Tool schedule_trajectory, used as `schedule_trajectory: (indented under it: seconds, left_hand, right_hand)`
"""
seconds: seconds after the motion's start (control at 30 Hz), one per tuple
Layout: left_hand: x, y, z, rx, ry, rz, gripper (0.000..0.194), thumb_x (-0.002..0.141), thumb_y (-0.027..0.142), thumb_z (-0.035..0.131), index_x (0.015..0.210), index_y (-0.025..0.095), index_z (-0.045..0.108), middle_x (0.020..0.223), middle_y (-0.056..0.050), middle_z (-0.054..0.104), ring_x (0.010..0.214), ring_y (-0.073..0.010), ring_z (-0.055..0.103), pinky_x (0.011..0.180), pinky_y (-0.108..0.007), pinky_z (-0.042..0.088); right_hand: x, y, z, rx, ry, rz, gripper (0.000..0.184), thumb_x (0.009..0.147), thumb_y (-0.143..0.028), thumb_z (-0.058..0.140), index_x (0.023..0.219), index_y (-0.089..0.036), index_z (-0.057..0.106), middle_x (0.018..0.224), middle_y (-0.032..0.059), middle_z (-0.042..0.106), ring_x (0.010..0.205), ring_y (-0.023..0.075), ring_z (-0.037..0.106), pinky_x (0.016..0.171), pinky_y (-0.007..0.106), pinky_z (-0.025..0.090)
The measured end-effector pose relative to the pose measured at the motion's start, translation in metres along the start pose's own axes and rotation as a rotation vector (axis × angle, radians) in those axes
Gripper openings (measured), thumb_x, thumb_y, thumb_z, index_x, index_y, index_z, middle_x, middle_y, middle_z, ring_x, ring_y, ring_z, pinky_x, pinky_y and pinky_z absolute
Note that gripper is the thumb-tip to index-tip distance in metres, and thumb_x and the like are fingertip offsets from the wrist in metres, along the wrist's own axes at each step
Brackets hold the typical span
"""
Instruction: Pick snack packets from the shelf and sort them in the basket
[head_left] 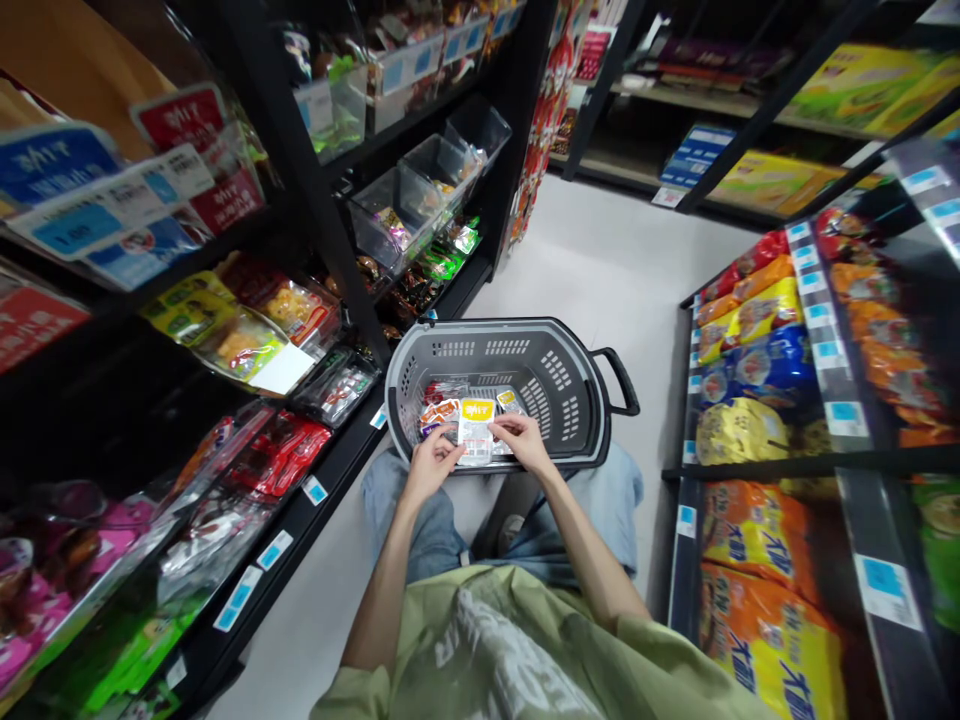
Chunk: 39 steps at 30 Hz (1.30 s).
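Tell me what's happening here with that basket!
Someone in a green shirt is holding a small white and yellow packet with both hands, the left hand at one edge and the right hand at the other. The packet is at the near side of a gray basket, where other small packets lie. Shelves of packaged goods stand on both sides, with orange and yellow bags on the right.

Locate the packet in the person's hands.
In the head view, just below centre, the packet is between the left hand and right hand, over the near side of the basket.
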<state>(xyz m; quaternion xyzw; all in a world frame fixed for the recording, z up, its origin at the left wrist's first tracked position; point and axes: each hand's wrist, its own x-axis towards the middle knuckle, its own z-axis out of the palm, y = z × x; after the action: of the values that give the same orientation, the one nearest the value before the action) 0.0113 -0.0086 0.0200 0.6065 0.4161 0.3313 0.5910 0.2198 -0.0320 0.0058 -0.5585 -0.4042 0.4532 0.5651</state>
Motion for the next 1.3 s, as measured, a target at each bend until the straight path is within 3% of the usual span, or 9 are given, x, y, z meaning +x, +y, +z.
schedule_trajectory:
  seconds: [0.23,0.53,0.9,1.3]
  left_hand:
    - [0.0011,-0.0052,0.0014,0.034,0.032,-0.015,0.028,0.08,0.039,0.061,0.096,0.017,0.061,0.065,0.002,0.061,0.052,-0.0103,0.056,0.045,-0.018,0.046]
    - [-0.0002,-0.0018,-0.0001,0.018,0.041,-0.024,0.027,0.082,0.044,0.059,0.088,0.017,0.059,0.064,0.002,0.058,0.046,-0.0092,0.054,0.039,-0.017,0.042]
    - [-0.0004,-0.0045,-0.0018,0.059,0.025,-0.028,0.032,0.084,0.044,0.057,0.098,0.016,0.063,0.064,0.002,0.057,0.044,-0.0087,0.052,0.037,-0.017,0.038]
    - [-0.0023,0.0021,-0.0022,0.085,0.007,-0.002,0.028,0.086,0.043,0.055,0.093,0.017,0.061,0.06,0.004,0.053,0.044,-0.0086,0.052,0.038,-0.016,0.038]
  right_hand:
    - [0.0,0.0018,-0.0015,-0.012,-0.011,0.003,0.027,0.063,-0.042,0.08,0.076,-0.019,0.072,0.065,0.0027,0.069,0.055,0.0173,0.061,0.055,0.031,0.052]
    - [-0.0002,0.0072,-0.0028,0.002,-0.01,0.014,0.023,0.062,-0.037,0.08,0.076,-0.019,0.074,0.068,0.0037,0.071,0.057,0.019,0.063,0.058,0.034,0.053]
    - [-0.0001,0.0052,-0.0042,0.001,-0.025,0.031,0.025,0.06,-0.039,0.082,0.074,-0.019,0.074,0.069,0.0043,0.073,0.06,0.0197,0.066,0.061,0.033,0.055]
    - [-0.0012,0.0011,-0.003,0.041,-0.062,0.036,0.024,0.061,-0.036,0.081,0.076,-0.019,0.074,0.069,0.0038,0.072,0.059,0.0176,0.065,0.059,0.029,0.054]
